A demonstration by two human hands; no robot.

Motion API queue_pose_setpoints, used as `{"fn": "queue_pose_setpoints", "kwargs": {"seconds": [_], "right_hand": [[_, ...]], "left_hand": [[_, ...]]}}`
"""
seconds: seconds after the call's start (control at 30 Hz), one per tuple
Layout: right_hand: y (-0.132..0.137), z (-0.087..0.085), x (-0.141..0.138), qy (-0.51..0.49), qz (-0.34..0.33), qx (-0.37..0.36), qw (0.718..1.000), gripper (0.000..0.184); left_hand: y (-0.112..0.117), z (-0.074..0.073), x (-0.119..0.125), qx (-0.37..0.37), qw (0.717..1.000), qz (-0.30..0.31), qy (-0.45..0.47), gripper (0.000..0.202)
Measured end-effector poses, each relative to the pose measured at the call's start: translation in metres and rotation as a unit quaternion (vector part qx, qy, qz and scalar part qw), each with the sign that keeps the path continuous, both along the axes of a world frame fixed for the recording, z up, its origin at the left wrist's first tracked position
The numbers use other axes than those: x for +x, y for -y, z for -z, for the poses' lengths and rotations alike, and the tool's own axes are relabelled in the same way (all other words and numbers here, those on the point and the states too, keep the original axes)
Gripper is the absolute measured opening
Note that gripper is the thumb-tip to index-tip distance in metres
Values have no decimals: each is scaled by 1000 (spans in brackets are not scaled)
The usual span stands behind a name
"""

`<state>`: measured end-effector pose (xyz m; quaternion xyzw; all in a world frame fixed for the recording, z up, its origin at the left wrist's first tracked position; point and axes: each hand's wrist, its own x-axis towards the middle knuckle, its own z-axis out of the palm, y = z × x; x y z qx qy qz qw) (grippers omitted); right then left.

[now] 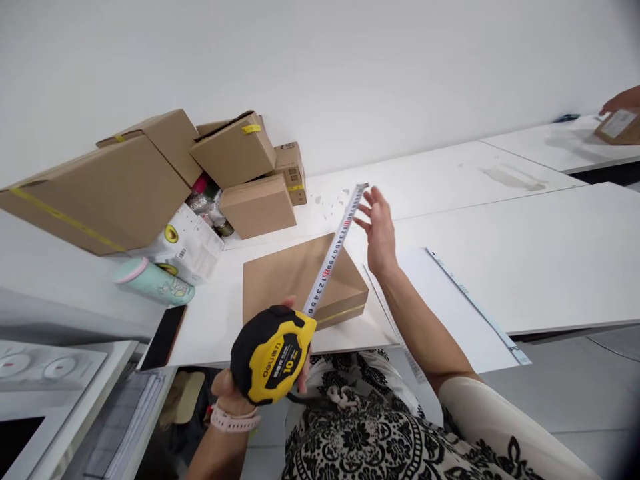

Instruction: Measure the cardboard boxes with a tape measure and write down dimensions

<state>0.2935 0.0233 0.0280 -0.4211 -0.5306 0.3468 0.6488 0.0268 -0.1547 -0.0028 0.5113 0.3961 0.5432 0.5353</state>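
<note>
My left hand, with a pink watch band at the wrist, is wrapped round a black and yellow tape measure. The white blade of the tape runs out forward and to the right, over a flat closed cardboard box on the table. At the blade's far end is a small metal hook. My right hand is beside that end, fingers apart and bent towards the blade. Whether its fingertips touch the blade I cannot tell.
Several cardboard boxes are piled at the back left, near a mint tumbler and a dark phone-like slab. Right of the flat box lie white sheets. Another person's hand touches a box at far right.
</note>
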Motion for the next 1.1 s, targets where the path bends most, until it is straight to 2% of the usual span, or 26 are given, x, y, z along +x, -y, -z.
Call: {"fn": "queue_pose_setpoints", "kwargs": {"seconds": [0.07, 0.1, 0.2, 0.33, 0.47, 0.57, 0.7, 0.83, 0.9, 0.93, 1.0, 1.07, 1.1], "right_hand": [[-4, -5, 12, -2, 25, 4, 1000, 70], [-6, -6, 17, -3, 35, 5, 999, 70], [-11, -2, 32, -17, 47, 6, 999, 67], [-14, 9, 43, -31, 31, -12, 999, 61], [-5, 11, 43, -48, 40, -23, 998, 52], [14, 11, 31, -37, 20, -36, 998, 49], [54, 14, 4, -10, -51, -45, 998, 47], [93, 16, -16, 1, -179, -43, 983, 39], [102, 17, -16, 39, -205, -28, 978, 41], [103, 19, -14, 64, -186, -15, 980, 42], [98, 26, -5, 106, -98, 4, 990, 44], [89, 38, 5, 132, -18, -1, 991, 46], [85, 45, 9, 142, -4, -12, 990, 49]], "left_hand": [[4, 5, 1, -67, 988, 126, 66, 121], [5, 7, 2, -81, 980, 151, 97, 119], [5, 12, 5, -49, 984, 97, 143, 104], [0, 11, 5, -29, 988, 67, 133, 98], [-7, -2, 7, -30, 993, 35, 111, 84], [-14, -14, 10, -16, 994, 4, 108, 77], [-29, -21, 5, -16, 996, -19, 83, 78], [-56, -23, -2, -86, 996, -28, 27, 70], [-72, -26, -2, -116, 993, -20, -8, 63], [-80, -28, -2, -121, 992, -9, -26, 62], [-95, -32, -3, -115, 992, 19, -56, 63], [-107, -36, -6, -109, 989, 47, -85, 63], [-111, -38, -9, -107, 988, 55, -101, 63]]}}
